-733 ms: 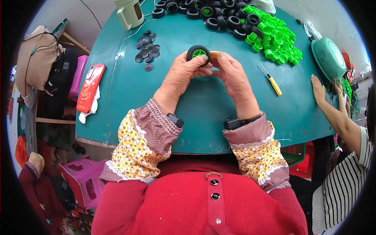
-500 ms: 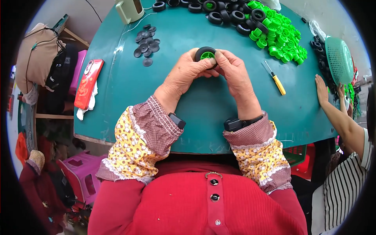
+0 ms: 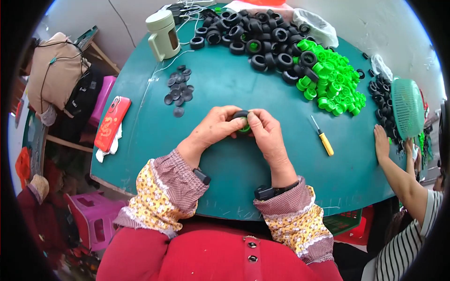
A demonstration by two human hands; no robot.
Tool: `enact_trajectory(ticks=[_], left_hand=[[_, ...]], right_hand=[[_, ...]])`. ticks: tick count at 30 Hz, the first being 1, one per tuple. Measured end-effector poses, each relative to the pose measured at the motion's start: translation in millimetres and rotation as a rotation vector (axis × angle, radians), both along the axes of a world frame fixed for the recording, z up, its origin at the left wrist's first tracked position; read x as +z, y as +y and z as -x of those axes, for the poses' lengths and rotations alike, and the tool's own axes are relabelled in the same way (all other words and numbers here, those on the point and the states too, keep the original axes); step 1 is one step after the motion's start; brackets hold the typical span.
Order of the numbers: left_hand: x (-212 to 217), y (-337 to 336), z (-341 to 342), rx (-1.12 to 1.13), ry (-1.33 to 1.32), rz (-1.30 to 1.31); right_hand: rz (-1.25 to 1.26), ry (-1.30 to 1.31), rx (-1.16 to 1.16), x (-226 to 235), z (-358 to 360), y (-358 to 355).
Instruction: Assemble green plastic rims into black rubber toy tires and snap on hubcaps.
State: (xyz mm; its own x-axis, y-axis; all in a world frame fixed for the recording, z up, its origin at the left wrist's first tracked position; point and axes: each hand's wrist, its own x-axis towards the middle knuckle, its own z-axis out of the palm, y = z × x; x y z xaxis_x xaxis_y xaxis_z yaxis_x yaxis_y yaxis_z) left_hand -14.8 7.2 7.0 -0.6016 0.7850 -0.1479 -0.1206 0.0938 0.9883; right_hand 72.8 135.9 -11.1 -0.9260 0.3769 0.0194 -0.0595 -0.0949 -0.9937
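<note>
Apparently a green-hubbed black wheel [image 3: 242, 121] between both hands

Head-worn fisheye, downward over table [image 3: 225, 89]

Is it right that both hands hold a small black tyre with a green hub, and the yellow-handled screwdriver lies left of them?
Not quite: in the head view the yellow-handled screwdriver lies right of the hands. The left hand and right hand do hold the small black tyre with a green hub.
</note>
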Motion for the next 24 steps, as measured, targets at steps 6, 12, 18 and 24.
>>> enact_trajectory(ticks=[6,12,18,24], left_hand=[[-4.9,3.1,-3.1,0.176,-0.026,-0.271],[3.7,5.1,-1.7,-0.036,-0.142,-0.199],[-1.3,7.1,-5.6,-0.166,-0.121,-0.112],[-1.4,13.2,-13.5,-0.121,0.016,-0.052]], right_hand=[[0.012,0.161,-0.07,7.5,7.3,-8.6],[0.16,0.145,0.066,14.1,4.4,1.5],[0.216,0.105,0.12,10.6,4.0,-0.9],[0.314,0.047,0.094,10.7,3.0,-0.4]])
